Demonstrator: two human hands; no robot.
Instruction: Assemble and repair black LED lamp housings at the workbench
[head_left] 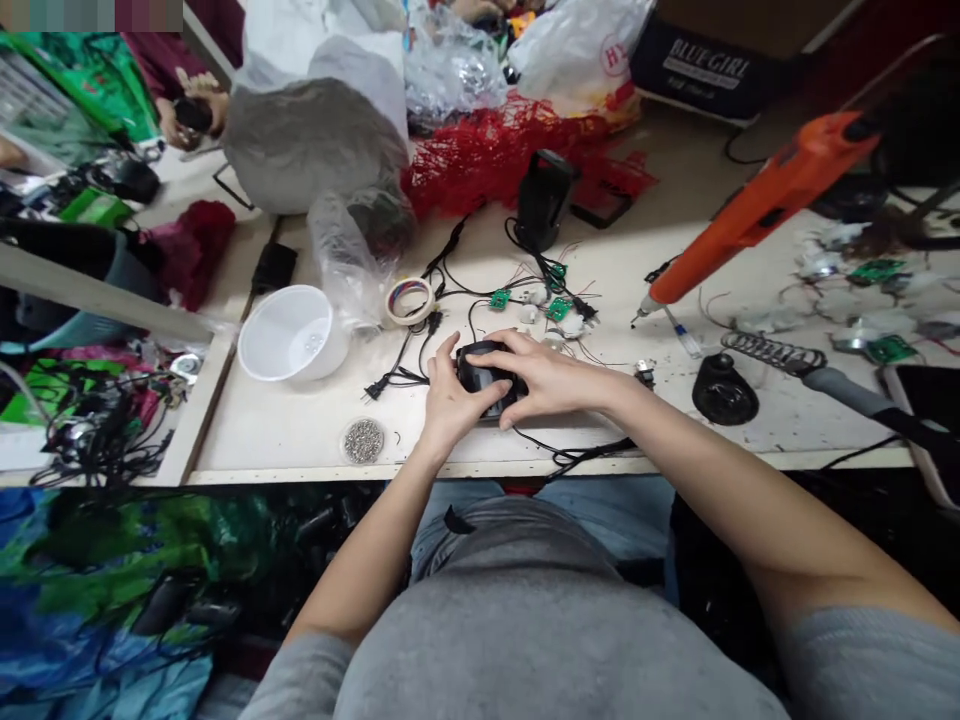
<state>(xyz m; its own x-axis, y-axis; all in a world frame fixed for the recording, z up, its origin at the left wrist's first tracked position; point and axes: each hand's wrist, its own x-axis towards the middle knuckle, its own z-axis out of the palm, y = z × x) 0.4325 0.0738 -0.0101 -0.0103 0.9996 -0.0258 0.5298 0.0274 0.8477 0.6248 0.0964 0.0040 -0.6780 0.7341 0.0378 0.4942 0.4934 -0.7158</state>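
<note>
Between my two hands, near the front edge of the workbench (277,440), is a small black plastic housing (480,378) with a black cable (570,455) beside it. My left hand (454,400) grips its left side, thumb across the front. From the right, my right hand (536,375) holds it with fingers over the top and thumb at the front. The fingers cover much of the housing, so its exact kind is unclear. Just behind lie green circuit boards (559,308) with thin wires. A similar black device (546,195) stands farther back.
An orange electric screwdriver (750,220) hangs at the right, near a soldering iron (855,390) in a coil stand. To the left are a white plastic bowl (277,340), a tape roll (409,300) and a dish of small screws (364,440). Red netting (480,150) lies behind.
</note>
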